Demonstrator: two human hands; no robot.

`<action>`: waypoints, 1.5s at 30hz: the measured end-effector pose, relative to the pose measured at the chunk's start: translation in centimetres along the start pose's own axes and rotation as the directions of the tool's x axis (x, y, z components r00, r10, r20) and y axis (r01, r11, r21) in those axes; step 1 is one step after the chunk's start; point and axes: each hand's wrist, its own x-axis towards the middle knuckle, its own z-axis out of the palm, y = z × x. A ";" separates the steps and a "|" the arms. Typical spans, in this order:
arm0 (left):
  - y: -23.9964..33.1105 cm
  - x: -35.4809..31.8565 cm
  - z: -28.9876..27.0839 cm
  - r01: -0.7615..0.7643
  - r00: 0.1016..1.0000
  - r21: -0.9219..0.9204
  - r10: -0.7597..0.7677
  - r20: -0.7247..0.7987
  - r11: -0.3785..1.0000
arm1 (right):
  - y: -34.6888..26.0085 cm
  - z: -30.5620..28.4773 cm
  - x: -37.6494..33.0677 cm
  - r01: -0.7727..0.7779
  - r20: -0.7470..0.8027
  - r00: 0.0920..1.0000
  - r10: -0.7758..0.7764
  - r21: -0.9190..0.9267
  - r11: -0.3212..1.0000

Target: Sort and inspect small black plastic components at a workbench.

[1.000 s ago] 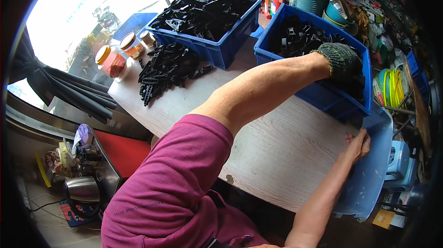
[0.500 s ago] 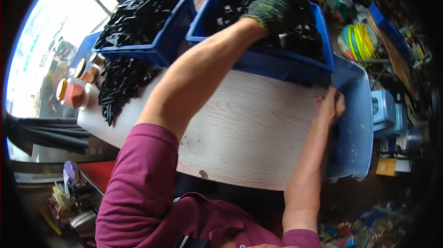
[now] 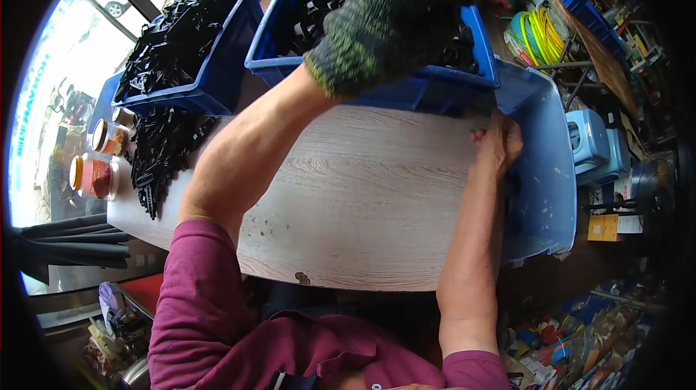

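My left hand [image 3: 380, 35], in a dark green knitted glove, is over the middle blue bin [image 3: 348, 88], which holds small black plastic pieces [image 3: 312, 20]. Its fingers fall in dark shadow, and whether they grip a piece cannot be made out. My bare right hand [image 3: 502, 141] is at the table's right edge, beside a large light-blue tub [image 3: 547, 172]. Its fingers are curled together; what they hold, if anything, is too dark and small to name.
Left of the middle bin, another blue bin [image 3: 214, 93] is heaped with black pieces. More black pieces [image 3: 161, 154] are piled on the pale wood-grain table [image 3: 348, 209]. Lidded jars [image 3: 94, 176] stand at its left edge. Yellow hose coils [image 3: 540, 35] and light-blue containers [image 3: 589, 140] are off to the right.
My left hand has risen from inside the middle bin and come nearer to me. My right hand stays by the tub with curled fingers. The whole view has shifted slightly.
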 end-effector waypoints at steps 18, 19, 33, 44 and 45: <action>6.6 -12.2 1.3 0.047 0.807 0.440 -0.294 0.512 0.897 | -1.0 0.3 -0.7 0.051 0.005 0.999 -0.051 -0.076 0.996; 6.6 -11.9 1.2 0.070 0.812 0.422 -0.297 0.502 0.904 | -1.1 0.3 -0.8 0.051 0.002 0.999 -0.051 -0.066 0.996; 6.8 -11.4 -2.1 0.310 0.870 0.143 -0.341 0.355 0.940 | -1.2 0.4 -0.9 0.050 0.000 0.999 -0.050 -0.074 0.996; 11.2 -13.2 1.6 0.067 0.820 0.174 -0.154 0.551 0.982 | -1.2 0.4 -0.6 0.008 -0.006 1.000 -0.008 -0.040 0.999; 10.5 -13.1 1.6 0.013 0.811 0.261 -0.163 0.562 0.965 | -1.1 0.2 -0.6 0.021 0.001 1.000 -0.021 -0.039 0.999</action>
